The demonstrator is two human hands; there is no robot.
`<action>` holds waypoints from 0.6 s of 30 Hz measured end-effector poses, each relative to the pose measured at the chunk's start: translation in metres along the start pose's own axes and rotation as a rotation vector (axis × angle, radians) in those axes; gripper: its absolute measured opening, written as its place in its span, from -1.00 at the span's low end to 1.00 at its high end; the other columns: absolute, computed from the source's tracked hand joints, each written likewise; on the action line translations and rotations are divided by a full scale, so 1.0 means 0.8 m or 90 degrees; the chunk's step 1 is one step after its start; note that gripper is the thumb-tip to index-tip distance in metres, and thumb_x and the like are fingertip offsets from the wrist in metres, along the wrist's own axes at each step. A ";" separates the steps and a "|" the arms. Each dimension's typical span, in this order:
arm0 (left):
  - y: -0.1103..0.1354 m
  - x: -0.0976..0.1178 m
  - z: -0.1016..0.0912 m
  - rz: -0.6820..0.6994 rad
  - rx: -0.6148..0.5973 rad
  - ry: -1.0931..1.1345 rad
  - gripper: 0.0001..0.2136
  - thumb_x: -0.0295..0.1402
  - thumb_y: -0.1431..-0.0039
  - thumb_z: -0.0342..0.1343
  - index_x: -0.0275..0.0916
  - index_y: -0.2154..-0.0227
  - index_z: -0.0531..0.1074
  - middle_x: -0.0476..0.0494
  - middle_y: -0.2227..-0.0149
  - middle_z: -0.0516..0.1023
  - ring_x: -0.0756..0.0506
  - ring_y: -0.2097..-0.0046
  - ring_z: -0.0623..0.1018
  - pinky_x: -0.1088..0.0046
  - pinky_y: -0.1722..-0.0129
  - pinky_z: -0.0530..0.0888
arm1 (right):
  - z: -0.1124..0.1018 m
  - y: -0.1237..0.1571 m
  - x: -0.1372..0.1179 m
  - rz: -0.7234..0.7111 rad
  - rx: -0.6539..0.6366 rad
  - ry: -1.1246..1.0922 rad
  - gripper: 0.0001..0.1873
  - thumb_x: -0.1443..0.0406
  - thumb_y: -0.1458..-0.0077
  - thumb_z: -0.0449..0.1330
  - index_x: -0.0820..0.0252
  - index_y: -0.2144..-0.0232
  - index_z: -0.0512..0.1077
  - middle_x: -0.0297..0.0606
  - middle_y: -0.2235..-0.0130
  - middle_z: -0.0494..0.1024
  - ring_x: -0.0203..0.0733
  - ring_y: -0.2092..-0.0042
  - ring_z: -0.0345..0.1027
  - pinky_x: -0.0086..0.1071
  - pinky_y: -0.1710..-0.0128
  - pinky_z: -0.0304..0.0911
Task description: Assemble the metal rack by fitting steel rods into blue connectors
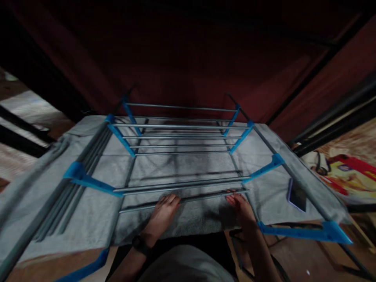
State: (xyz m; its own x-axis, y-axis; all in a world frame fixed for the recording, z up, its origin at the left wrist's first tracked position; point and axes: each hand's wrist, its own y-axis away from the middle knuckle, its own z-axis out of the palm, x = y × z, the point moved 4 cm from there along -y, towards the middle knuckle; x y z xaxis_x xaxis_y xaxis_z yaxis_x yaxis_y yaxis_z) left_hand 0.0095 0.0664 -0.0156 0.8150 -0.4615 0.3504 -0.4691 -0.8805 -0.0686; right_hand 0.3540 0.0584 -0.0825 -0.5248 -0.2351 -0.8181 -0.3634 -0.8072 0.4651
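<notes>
A clothes drying rack (pixel 182 127) with grey metal rods and blue plastic brackets stands in front of me. A grey towel (pixel 190 217) lies spread over its lower level. My left hand (pixel 163 213) rests on the towel with its fingers curled at a loose grey rod (pixel 188 199) that lies slanted across the rack. My right hand (pixel 241 205) has its fingertips at the right end of the same rod. A dark band sits on my left wrist.
A phone (pixel 296 194) lies on the towel at the right. Several loose grey rods (pixel 67 196) lie along the left side. A dark red curtain (pixel 188 58) hangs behind. A red and yellow printed sheet (pixel 349 176) is at the far right.
</notes>
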 end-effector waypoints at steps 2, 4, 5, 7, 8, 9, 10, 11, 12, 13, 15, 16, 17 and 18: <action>-0.001 0.005 -0.003 -0.008 -0.012 -0.002 -0.77 -0.42 -0.36 -0.04 -0.20 0.05 0.49 -0.17 0.09 0.58 -0.15 0.05 0.54 0.22 -0.04 0.44 | -0.004 -0.001 0.003 0.024 -0.006 0.006 -0.75 0.26 0.21 0.40 0.07 0.39 0.49 -0.31 0.27 0.63 -0.19 0.20 0.56 -0.37 0.12 0.51; -0.001 0.006 -0.005 -0.014 -0.013 0.001 -0.77 -0.44 -0.36 -0.04 -0.21 0.05 0.47 -0.17 0.09 0.57 -0.15 0.04 0.53 0.22 -0.06 0.43 | -0.010 -0.002 0.007 0.054 -0.010 0.018 -0.77 0.25 0.24 0.40 0.06 0.43 0.49 -0.26 0.29 0.63 -0.16 0.22 0.57 -0.39 0.18 0.53; 0.000 0.005 -0.006 -0.016 -0.011 0.005 -0.77 -0.44 -0.36 -0.05 -0.21 0.04 0.47 -0.17 0.09 0.56 -0.14 0.04 0.52 0.23 -0.06 0.42 | -0.013 -0.002 0.010 0.070 -0.010 0.026 -0.77 0.24 0.25 0.40 0.06 0.44 0.49 -0.23 0.28 0.63 -0.13 0.22 0.57 -0.37 0.21 0.54; 0.002 0.003 -0.006 -0.017 -0.002 0.015 -0.76 -0.45 -0.37 -0.06 -0.21 0.02 0.45 -0.16 0.09 0.55 -0.14 0.02 0.51 0.24 -0.07 0.41 | -0.019 0.000 0.015 0.089 -0.019 0.046 -0.76 0.23 0.27 0.40 0.06 0.44 0.50 -0.16 0.23 0.64 -0.05 0.19 0.58 -0.31 0.23 0.56; 0.004 0.001 -0.006 -0.015 0.004 0.018 -0.76 -0.45 -0.37 -0.06 -0.21 0.02 0.44 -0.16 0.08 0.55 -0.13 0.02 0.50 0.24 -0.08 0.41 | -0.021 0.001 0.018 0.090 -0.026 0.059 -0.75 0.22 0.26 0.40 0.06 0.42 0.51 -0.14 0.20 0.64 -0.01 0.17 0.58 -0.28 0.22 0.56; 0.005 -0.001 -0.006 -0.013 0.012 0.021 -0.76 -0.45 -0.37 -0.06 -0.21 0.02 0.44 -0.16 0.07 0.54 -0.13 0.01 0.50 0.24 -0.10 0.40 | -0.022 0.003 0.020 0.087 -0.035 0.071 -0.75 0.21 0.24 0.39 0.05 0.40 0.52 -0.12 0.18 0.64 0.02 0.16 0.58 -0.24 0.21 0.57; 0.006 -0.002 -0.006 -0.010 0.021 0.024 -0.77 -0.44 -0.37 -0.06 -0.21 0.02 0.44 -0.16 0.06 0.54 -0.13 0.00 0.49 0.24 -0.11 0.40 | -0.024 0.005 0.022 0.083 -0.044 0.081 -0.75 0.21 0.23 0.39 0.06 0.39 0.53 -0.10 0.17 0.64 0.05 0.16 0.58 -0.21 0.21 0.57; 0.007 -0.004 -0.006 -0.008 0.030 0.027 -0.78 -0.44 -0.37 -0.06 -0.21 0.02 0.43 -0.16 0.06 0.54 -0.13 0.00 0.49 0.24 -0.11 0.40 | -0.024 0.007 0.023 0.079 -0.049 0.092 -0.75 0.21 0.21 0.39 0.06 0.37 0.54 -0.08 0.17 0.64 0.08 0.16 0.58 -0.18 0.21 0.57; 0.008 -0.005 -0.005 -0.007 0.038 0.030 -0.78 -0.43 -0.37 -0.06 -0.21 0.02 0.43 -0.15 0.05 0.53 -0.12 0.00 0.49 0.24 -0.11 0.40 | -0.025 0.008 0.025 0.074 -0.050 0.108 -0.74 0.20 0.21 0.39 0.07 0.36 0.55 -0.06 0.18 0.64 0.10 0.17 0.58 -0.14 0.23 0.57; 0.009 -0.006 -0.005 -0.007 0.046 0.034 -0.78 -0.43 -0.38 -0.06 -0.20 0.02 0.42 -0.15 0.05 0.53 -0.12 0.00 0.49 0.24 -0.11 0.40 | -0.025 0.008 0.026 0.064 -0.050 0.128 -0.73 0.18 0.21 0.40 0.09 0.36 0.56 -0.03 0.19 0.64 0.13 0.19 0.58 -0.11 0.26 0.57; 0.009 -0.008 -0.003 -0.005 0.052 0.039 -0.78 -0.42 -0.37 -0.05 -0.20 0.02 0.42 -0.15 0.07 0.53 -0.13 0.01 0.49 0.24 -0.09 0.41 | -0.022 0.007 0.026 0.025 -0.055 0.190 -0.69 0.11 0.23 0.41 0.11 0.39 0.56 0.02 0.25 0.64 0.16 0.26 0.58 -0.06 0.34 0.55; 0.009 -0.009 -0.002 -0.004 0.052 0.039 -0.79 -0.42 -0.37 -0.04 -0.20 0.03 0.42 -0.15 0.07 0.53 -0.13 0.02 0.49 0.23 -0.08 0.42 | -0.020 0.007 0.026 -0.002 -0.062 0.230 -0.67 0.07 0.23 0.41 0.11 0.40 0.56 0.02 0.28 0.64 0.16 0.30 0.58 -0.05 0.37 0.53; 0.008 -0.009 -0.002 -0.003 0.052 0.039 -0.79 -0.42 -0.36 -0.03 -0.20 0.03 0.43 -0.15 0.08 0.53 -0.13 0.02 0.49 0.23 -0.08 0.42 | -0.016 0.007 0.026 -0.026 -0.073 0.270 -0.64 0.02 0.22 0.40 0.11 0.41 0.55 0.01 0.31 0.63 0.14 0.33 0.57 -0.05 0.39 0.52; 0.008 -0.010 -0.001 -0.002 0.052 0.039 -0.80 -0.42 -0.36 -0.02 -0.20 0.03 0.43 -0.15 0.09 0.53 -0.13 0.03 0.50 0.23 -0.07 0.42 | -0.013 0.009 0.026 -0.050 -0.084 0.308 -0.60 -0.03 0.20 0.38 0.12 0.40 0.54 -0.01 0.33 0.63 0.12 0.36 0.56 -0.06 0.40 0.50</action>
State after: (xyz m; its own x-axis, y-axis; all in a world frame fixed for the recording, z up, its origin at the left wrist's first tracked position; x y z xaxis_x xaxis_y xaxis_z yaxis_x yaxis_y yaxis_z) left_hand -0.0001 0.0643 -0.0179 0.7927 -0.4534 0.4075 -0.4351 -0.8890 -0.1428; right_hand 0.3485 0.0423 -0.0998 -0.0722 -0.3698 -0.9263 -0.2706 -0.8866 0.3750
